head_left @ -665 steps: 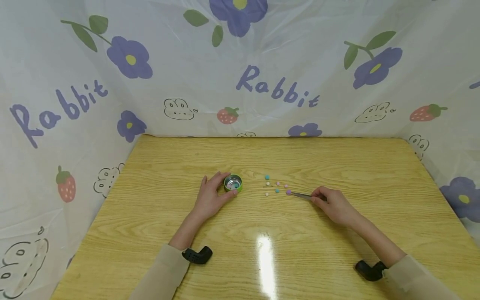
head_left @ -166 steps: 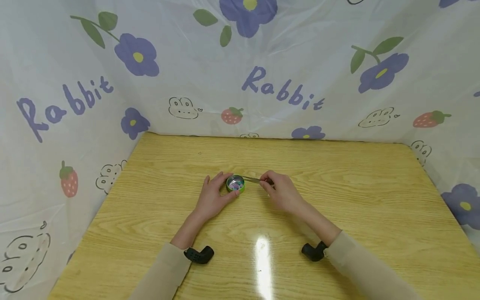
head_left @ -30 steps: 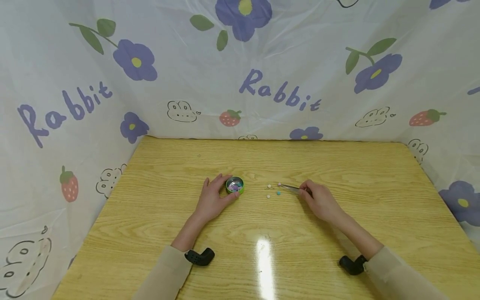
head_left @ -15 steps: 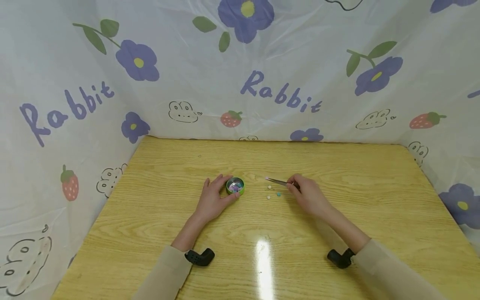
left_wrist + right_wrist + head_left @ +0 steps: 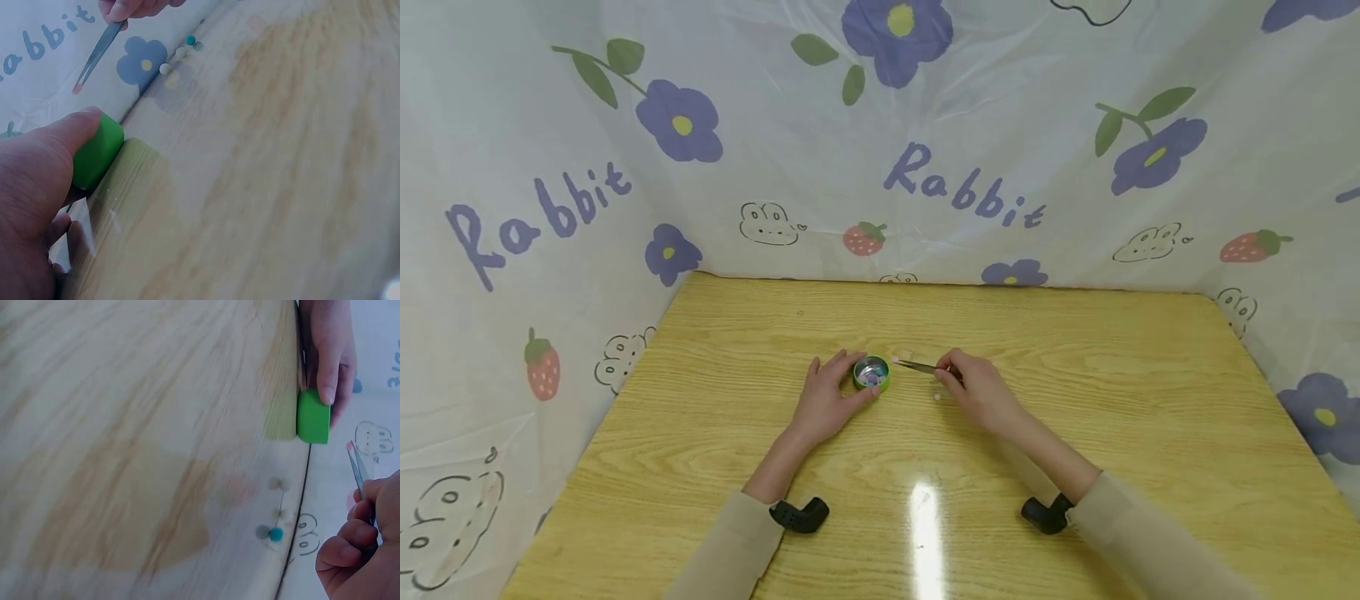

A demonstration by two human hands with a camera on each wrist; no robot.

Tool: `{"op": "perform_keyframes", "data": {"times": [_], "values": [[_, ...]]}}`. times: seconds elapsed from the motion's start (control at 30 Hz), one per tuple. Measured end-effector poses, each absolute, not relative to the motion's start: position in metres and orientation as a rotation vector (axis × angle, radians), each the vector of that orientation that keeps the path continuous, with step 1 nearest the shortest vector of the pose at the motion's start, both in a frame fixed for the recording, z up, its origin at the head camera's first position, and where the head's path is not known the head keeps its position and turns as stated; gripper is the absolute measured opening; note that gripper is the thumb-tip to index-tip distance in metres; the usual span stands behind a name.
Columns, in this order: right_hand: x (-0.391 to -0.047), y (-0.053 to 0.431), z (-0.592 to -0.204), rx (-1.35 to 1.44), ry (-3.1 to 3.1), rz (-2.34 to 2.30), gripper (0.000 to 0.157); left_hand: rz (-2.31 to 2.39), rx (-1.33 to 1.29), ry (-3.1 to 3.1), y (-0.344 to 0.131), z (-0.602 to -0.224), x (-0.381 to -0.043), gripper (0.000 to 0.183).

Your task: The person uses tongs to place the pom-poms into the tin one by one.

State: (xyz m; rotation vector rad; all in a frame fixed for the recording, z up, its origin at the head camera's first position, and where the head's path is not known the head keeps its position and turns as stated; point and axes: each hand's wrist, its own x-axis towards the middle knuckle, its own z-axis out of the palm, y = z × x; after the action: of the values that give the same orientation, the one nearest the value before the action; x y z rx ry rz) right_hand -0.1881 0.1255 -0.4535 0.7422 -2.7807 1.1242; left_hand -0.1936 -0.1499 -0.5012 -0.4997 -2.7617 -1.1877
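Note:
My left hand (image 5: 827, 398) holds a small round green tin (image 5: 100, 153) on the table, thumb on the near side and fingers around the back. Purple, pink and teal balls lie inside the tin, whose inside is silvery. My right hand (image 5: 985, 392) pinches metal tweezers (image 5: 917, 367). Between the tweezer tips is a tiny pink ball (image 5: 350, 445), just right of the tin's rim and raised above the table. Under the right hand, two white balls (image 5: 165, 69) and a teal ball (image 5: 276, 534) lie on the table; the hand partly hides them in the head view.
The wood-grain table (image 5: 737, 333) has a glossy surface with a bright light reflection (image 5: 927, 533) near the front. A white curtain (image 5: 805, 133) printed with flowers and rabbits hangs behind and at both sides.
Over the last second the right hand has lifted the pink ball off the table with the tweezers and carried it left to the tin. Fewer balls lie on the table than 22 seconds ago.

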Motion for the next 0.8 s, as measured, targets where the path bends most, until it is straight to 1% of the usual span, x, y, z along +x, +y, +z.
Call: {"op": "perform_keyframes", "data": {"times": [0.3,0.8], "values": [[-0.185,0.104,-0.460,0.727,-2.787,1.107,0.011,-1.177,-0.499,-2.759,-0.149,-0.499,-0.193,0.063],[-0.187,0.095,-0.463,0.724,-2.750,1.091,0.010,-1.197,-0.481,-2.765,-0.150,-0.502,-0.195,0.061]]}}
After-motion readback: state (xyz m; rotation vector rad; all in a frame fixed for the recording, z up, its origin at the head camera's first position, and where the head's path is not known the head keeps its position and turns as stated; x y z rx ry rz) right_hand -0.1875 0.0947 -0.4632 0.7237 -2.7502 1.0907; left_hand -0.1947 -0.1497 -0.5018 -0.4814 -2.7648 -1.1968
